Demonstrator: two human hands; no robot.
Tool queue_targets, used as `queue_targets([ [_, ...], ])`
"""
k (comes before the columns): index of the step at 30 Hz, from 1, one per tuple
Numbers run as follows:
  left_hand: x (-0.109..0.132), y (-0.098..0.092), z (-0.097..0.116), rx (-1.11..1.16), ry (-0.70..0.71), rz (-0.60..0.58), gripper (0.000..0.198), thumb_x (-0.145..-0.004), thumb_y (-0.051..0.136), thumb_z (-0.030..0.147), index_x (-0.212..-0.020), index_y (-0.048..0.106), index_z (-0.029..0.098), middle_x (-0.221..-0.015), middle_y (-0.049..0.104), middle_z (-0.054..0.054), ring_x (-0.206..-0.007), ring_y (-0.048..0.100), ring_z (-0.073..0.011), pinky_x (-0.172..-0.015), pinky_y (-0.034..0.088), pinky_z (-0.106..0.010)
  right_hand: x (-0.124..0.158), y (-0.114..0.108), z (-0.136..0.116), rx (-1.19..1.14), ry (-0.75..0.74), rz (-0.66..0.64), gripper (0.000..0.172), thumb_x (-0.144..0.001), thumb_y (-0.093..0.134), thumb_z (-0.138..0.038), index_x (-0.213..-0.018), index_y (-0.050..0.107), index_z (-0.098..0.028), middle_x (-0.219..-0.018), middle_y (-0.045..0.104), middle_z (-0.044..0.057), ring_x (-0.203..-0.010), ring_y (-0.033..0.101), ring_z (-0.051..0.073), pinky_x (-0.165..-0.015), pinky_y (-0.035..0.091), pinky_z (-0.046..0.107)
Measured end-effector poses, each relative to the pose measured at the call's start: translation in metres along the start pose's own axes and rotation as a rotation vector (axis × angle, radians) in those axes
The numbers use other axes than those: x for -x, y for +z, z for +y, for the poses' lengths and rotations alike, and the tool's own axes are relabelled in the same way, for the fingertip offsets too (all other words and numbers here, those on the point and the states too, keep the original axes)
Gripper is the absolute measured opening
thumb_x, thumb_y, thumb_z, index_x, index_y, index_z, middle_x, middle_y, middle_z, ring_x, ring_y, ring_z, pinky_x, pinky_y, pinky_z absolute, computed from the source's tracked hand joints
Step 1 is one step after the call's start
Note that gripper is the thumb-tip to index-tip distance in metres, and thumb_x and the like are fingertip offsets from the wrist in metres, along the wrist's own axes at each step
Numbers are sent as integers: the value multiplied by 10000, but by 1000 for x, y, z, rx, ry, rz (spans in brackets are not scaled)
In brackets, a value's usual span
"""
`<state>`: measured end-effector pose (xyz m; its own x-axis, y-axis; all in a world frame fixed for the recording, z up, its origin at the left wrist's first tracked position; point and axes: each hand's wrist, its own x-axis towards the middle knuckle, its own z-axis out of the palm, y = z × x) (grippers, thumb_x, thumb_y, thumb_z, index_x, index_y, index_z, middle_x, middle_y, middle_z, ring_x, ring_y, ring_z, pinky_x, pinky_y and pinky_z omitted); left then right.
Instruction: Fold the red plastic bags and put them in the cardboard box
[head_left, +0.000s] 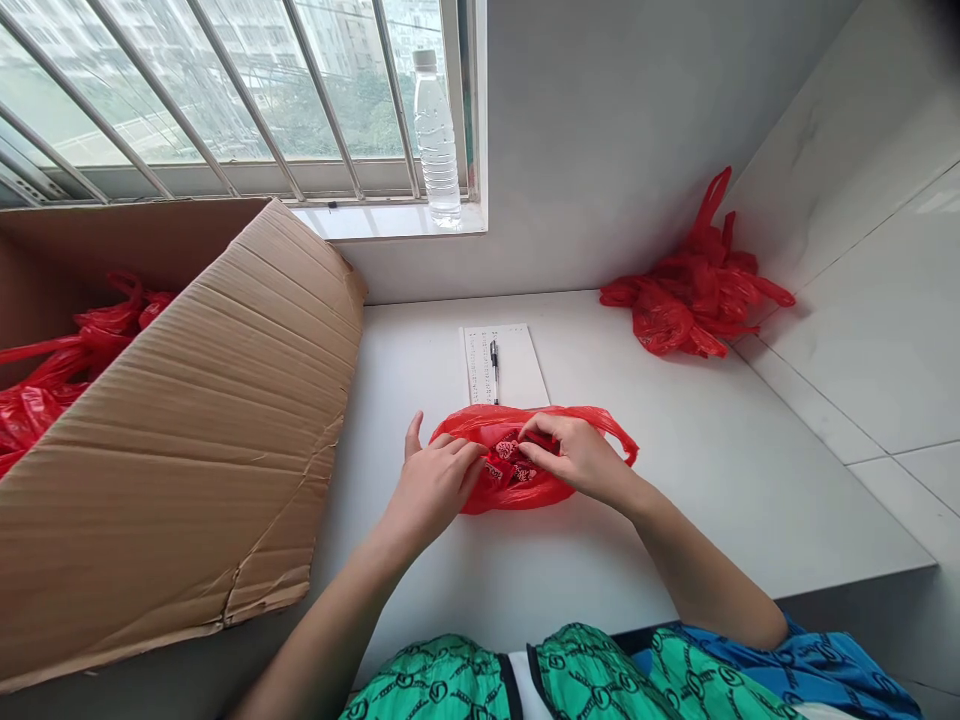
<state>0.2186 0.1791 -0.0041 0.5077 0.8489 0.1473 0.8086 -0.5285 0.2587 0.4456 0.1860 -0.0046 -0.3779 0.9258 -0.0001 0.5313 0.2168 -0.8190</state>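
On the white counter in front of me lies a red plastic bag (600,425), its mouth spread wide. Inside it are several small red packets (525,473) with pale patterned faces. My left hand (439,480) lies over the bag's left side, fingertips bent in at the opening and one finger sticking up; it appears to grip the bag, though the contact is partly hidden. From the right, my right hand (577,455) reaches into the opening, thumb and forefinger closed at the edge of one small packet (507,449).
Behind the bag, a pen (494,370) rests on a printed notebook (521,360). A big cardboard box (225,430) holding red bags (97,340) fills the left. More red bags (690,290) lie at the back right. A water bottle (436,145) stands on the windowsill (382,222).
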Motion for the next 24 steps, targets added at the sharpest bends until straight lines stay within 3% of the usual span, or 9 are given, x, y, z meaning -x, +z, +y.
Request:
queue_targets([
  [3,1,3,-6,-93,-17,-1,234,-950,451,200,-907,671,268,-754,677,17,-838,640,-194,-1172,81,-601,-1,2,7,366,73,-4,229,-927,514,-360,-772,587,-208,-695,630,16,-598,549,158,-492,308,272],
  [6,3,8,-9,-147,4,-34,166,-894,548,202,-972,673,279,-793,664,-1,-891,621,-228,-1161,113,-614,-4,10,13,522,109,-29,130,-910,482,-215,-924,609,-197,-770,659,44,-630,579,169,-464,281,269],
  [7,3,9,-9,-161,8,-47,193,-870,579,199,-1021,665,283,-815,658,-6,-904,614,-236,-1159,119,-617,-5,14,14,533,77,-28,178,-899,469,-164,-1003,609,-196,-834,676,52,-667,599,173,-471,302,266],
  [11,4,14,-9,-188,14,-93,354,-813,626,192,-1155,629,284,-868,629,-21,-921,596,-251,-1149,131,-628,-11,28,19,530,-176,-2,321,-898,460,-117,-1167,599,-221,-1105,674,75,-978,614,234,-590,443,288],
  [14,5,17,-9,-194,15,-107,391,-806,596,171,-1180,625,280,-879,611,-27,-908,590,-246,-1143,140,-632,-15,34,22,547,-251,2,348,-895,480,-119,-1203,599,-227,-1147,670,80,-1131,550,276,-673,485,327],
  [19,5,19,-10,-186,-10,-124,467,-788,547,130,-1231,594,268,-896,611,-36,-906,588,-244,-1132,146,-642,-15,29,23,453,-101,-73,242,-890,511,-158,-1106,611,-204,-1059,667,70,-793,622,195,-516,408,275],
  [24,5,18,-9,-151,-40,-87,276,-918,486,244,-1162,616,238,-910,644,-46,-920,598,-246,-1132,127,-641,-11,18,18,59,-37,-45,237,-923,506,-194,-1127,608,-260,-965,693,5,-811,648,168,-667,496,302],
])
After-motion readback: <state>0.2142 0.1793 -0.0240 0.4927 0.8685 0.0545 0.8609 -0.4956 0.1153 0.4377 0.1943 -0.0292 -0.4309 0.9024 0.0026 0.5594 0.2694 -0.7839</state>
